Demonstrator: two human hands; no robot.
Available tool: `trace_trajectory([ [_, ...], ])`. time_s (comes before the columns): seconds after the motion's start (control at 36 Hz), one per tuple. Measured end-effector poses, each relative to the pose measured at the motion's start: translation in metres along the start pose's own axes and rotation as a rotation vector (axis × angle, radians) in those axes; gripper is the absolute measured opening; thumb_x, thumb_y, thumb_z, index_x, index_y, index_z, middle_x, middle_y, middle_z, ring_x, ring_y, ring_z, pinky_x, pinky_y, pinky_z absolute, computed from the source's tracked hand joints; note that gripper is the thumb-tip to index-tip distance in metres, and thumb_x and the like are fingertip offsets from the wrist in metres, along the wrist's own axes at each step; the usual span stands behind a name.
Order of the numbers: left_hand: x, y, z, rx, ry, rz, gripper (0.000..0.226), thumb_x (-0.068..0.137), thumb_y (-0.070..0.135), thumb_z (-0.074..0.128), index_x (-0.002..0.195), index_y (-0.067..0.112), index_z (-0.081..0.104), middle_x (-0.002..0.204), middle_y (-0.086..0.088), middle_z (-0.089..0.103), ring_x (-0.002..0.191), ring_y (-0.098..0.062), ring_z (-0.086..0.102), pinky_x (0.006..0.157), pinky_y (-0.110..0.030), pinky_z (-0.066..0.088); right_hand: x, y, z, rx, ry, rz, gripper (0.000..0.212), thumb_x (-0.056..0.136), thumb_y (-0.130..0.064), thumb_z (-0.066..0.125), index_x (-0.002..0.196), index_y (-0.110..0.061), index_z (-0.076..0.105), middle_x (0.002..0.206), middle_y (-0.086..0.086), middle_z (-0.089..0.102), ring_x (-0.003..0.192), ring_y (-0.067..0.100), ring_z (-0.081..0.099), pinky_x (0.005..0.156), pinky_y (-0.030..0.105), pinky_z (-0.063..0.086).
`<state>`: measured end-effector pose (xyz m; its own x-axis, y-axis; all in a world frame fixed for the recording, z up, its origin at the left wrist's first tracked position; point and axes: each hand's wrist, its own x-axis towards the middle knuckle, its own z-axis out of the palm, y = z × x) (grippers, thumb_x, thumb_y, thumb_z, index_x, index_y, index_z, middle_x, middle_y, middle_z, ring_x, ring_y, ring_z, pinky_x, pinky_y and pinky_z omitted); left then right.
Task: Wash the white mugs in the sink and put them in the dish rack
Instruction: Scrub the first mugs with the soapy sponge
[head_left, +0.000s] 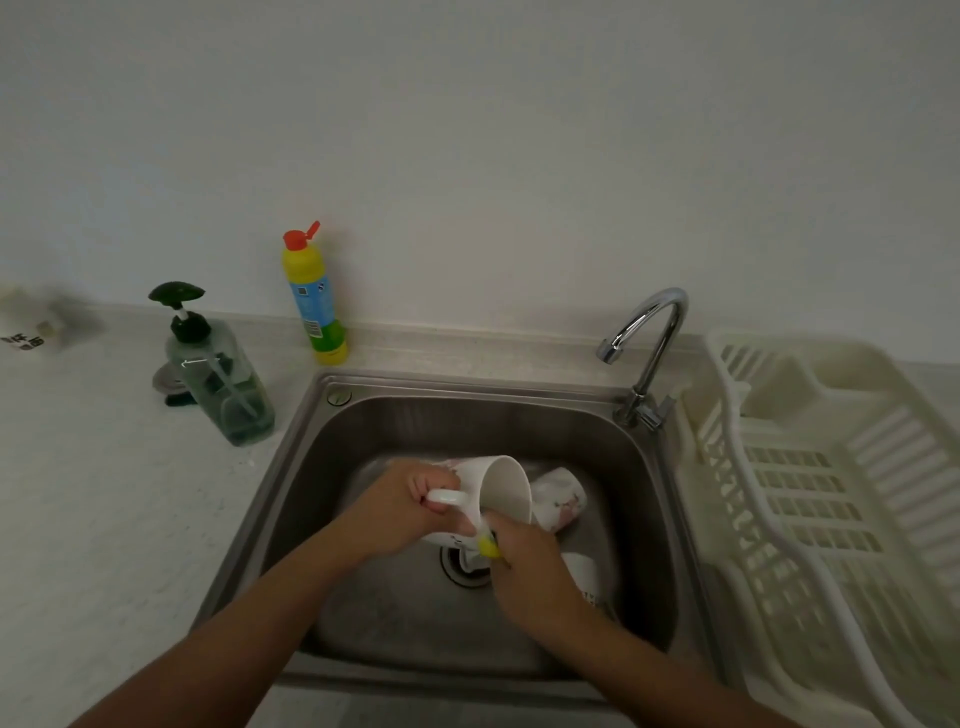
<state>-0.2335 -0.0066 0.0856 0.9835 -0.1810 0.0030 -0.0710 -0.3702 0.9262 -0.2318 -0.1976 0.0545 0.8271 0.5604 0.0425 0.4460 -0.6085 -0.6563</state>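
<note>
1. Head view looks down into the sink (467, 431). The right hand (530, 566) covers most of a third mug (584, 571) at 4 o'clock of the drain (460, 569). Only a white patch with dark marks shows, so how it lies cannot be told.
2. Only a yellow corner of the sponge (488, 545) peeks from the right hand. Its fingers are curled round the sponge and mostly hidden under the back of the hand.
3. A pale blurred object (31, 327) at 9 o'clock, by the picture's edge, is too smeared to name.
4. The left hand (410, 499) grips the mug (506, 488) by its handle (447, 497), fingers curled through the loop. It holds the mug above the sink floor, just past the drain.
5. That mug is tipped on its side. Its long axis runs roughly 9 to 3 o'clock, with the open mouth toward 3 o'clock. The sponge touches the rim at its 6 o'clock point.
6. A second mug (563, 501) with a pink print lies on the sink floor at 3 o'clock of the held one, partly behind it.
7. The faucet (657, 332) rises at the sink's 1 o'clock corner, between the sink and the dish rack (831, 467). The rack sits on the worktop (104, 493) at 3 o'clock and is cut off by the edge.
8. A pump bottle (223, 379) stands at 10 o'clock. A yellow bottle (314, 301) with its red cap flipped open stands at 11 o'clock against the wall.
</note>
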Motion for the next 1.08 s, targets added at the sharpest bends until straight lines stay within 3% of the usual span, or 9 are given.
trace_trajectory([
  [0.08, 0.0, 0.003, -0.003, -0.005, -0.037, -0.034, 0.045, 0.065, 0.039, 0.084, 0.083, -0.001, 0.073, 0.084, -0.014, 0.073, 0.084, -0.036, 0.07, 0.081, -0.058, 0.054, -0.004, 0.008, -0.018, -0.236, -0.087, -0.154, 0.03, 0.092, -0.016, 0.06, 0.122, -0.017, 0.061, 0.118, 0.004, 0.065, 0.109, 0.019, 0.062, 0.096, 0.032, 0.05],
  [0.19, -0.001, 0.012, -0.009, -0.017, -0.138, -0.083, 0.038, 0.062, 0.035, 0.085, 0.086, 0.006, 0.076, 0.089, -0.008, 0.076, 0.089, -0.027, 0.073, 0.088, -0.051, 0.057, 0.008, 0.042, -0.04, -0.55, -0.08, -0.57, 0.057, 0.056, -0.021, 0.091, 0.11, -0.018, 0.073, 0.115, 0.002, 0.071, 0.11, 0.018, 0.066, 0.098, 0.034, 0.051],
  [0.28, 0.002, 0.019, -0.016, -0.04, -0.168, -0.089, 0.024, 0.063, 0.03, 0.085, 0.081, 0.015, 0.078, 0.088, -0.006, 0.077, 0.088, -0.023, 0.073, 0.085, -0.045, 0.058, 0.01, 0.039, -0.042, -0.553, -0.101, -0.517, 0.06, 0.054, -0.023, 0.093, 0.11, -0.02, 0.073, 0.117, -0.001, 0.07, 0.113, 0.015, 0.064, 0.106, 0.03, 0.039],
  [0.36, 0.004, 0.019, -0.017, 0.033, -0.142, -0.027, 0.016, 0.064, 0.032, 0.085, 0.076, 0.023, 0.078, 0.081, 0.0, 0.076, 0.081, -0.018, 0.073, 0.08, -0.044, 0.058, -0.005, 0.016, -0.021, -0.493, 0.034, -0.336, 0.056, 0.057, -0.019, 0.092, 0.109, -0.017, 0.073, 0.112, 0.0, 0.071, 0.106, 0.016, 0.067, 0.098, 0.031, 0.051],
  [0.5, 0.001, 0.015, 0.005, 0.07, 0.053, 0.096, 0.021, 0.067, 0.028, 0.085, 0.073, 0.011, 0.076, 0.074, -0.003, 0.074, 0.076, -0.024, 0.072, 0.074, -0.048, 0.058, -0.014, -0.016, -0.004, -0.009, 0.199, 0.113, 0.023, 0.089, -0.004, 0.057, 0.105, -0.017, 0.066, 0.099, -0.002, 0.07, 0.094, 0.013, 0.064, 0.085, 0.029, 0.054],
  [0.69, 0.002, 0.027, -0.017, 0.023, -0.234, -0.104, 0.013, 0.072, 0.016, 0.084, 0.072, 0.026, 0.076, 0.082, -0.001, 0.075, 0.084, -0.018, 0.072, 0.086, -0.045, 0.057, 0.014, 0.03, -0.057, -0.668, -0.254, -0.512, 0.059, 0.058, -0.032, 0.088, 0.114, -0.024, 0.072, 0.119, -0.004, 0.069, 0.113, 0.012, 0.064, 0.102, 0.026, 0.04],
  [0.78, 0.005, 0.032, -0.03, 0.036, -0.247, -0.136, 0.013, 0.075, 0.009, 0.083, 0.085, 0.005, 0.075, 0.09, -0.007, 0.076, 0.091, -0.022, 0.072, 0.092, -0.047, 0.056, 0.019, 0.025, -0.056, -0.675, -0.37, -0.558, 0.065, 0.062, -0.03, 0.089, 0.122, -0.022, 0.066, 0.128, -0.002, 0.065, 0.121, 0.014, 0.059, 0.109, 0.03, 0.034],
  [0.94, 0.01, 0.026, -0.047, -0.102, -0.173, -0.122, 0.035, 0.069, 0.005, 0.084, 0.058, 0.028, 0.06, 0.073, 0.004, 0.065, 0.08, -0.017, 0.066, 0.082, -0.043, 0.053, 0.029, 0.016, -0.044, -0.547, -0.158, -0.611, 0.057, 0.049, -0.025, 0.096, 0.102, -0.02, 0.074, 0.109, 0.0, 0.073, 0.102, 0.015, 0.069, 0.092, 0.03, 0.052],
  [1.08, 0.011, 0.016, -0.047, -0.239, -0.03, -0.093, 0.038, 0.064, 0.018, 0.085, 0.095, 0.027, 0.065, 0.102, -0.002, 0.068, 0.102, -0.026, 0.067, 0.092, -0.048, 0.056, 0.029, 0.014, -0.039, -0.502, -0.059, -0.588, 0.053, 0.048, -0.023, 0.096, 0.096, -0.019, 0.075, 0.096, -0.002, 0.074, 0.088, 0.013, 0.071, 0.08, 0.028, 0.058],
])
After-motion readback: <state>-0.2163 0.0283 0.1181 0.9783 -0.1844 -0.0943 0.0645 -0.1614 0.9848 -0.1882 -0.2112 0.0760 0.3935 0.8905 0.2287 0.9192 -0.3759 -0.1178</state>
